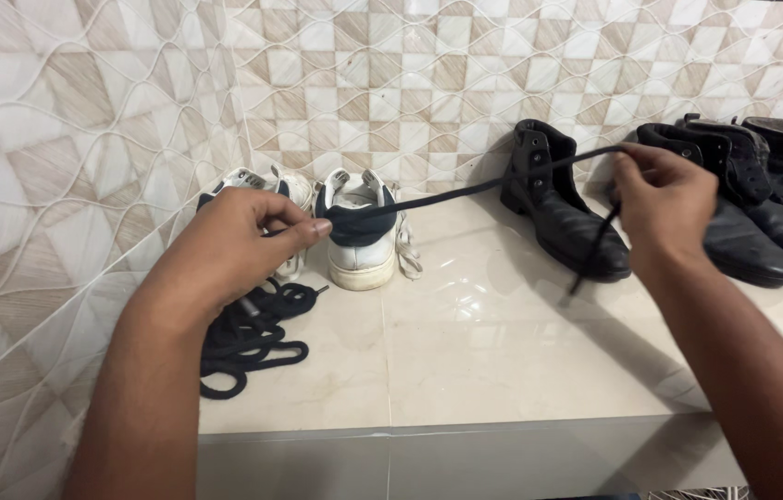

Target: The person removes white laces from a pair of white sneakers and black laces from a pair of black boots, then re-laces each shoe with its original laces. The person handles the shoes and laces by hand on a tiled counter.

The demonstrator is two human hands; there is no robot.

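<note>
A flat black lace (466, 191) runs taut across the middle of the view, from the left hand (229, 245) at 9 o'clock up to the right hand (660, 199) at 2 o'clock. It is thin, dark and matte; its free end hangs slack below the right hand, down toward 4 o'clock. Left fingers (304, 227) are pinched together on one end of the lace; right fingers are closed on it near the other end. Below the left hand a pile of black laces (248, 343) lies coiled on the pale glossy table (503, 361). White sneakers (359, 231) stand behind the left hand against the tiled wall. A black boot (558, 213) stands behind the lace, more black boots (762, 204) at 3 o'clock.
</note>
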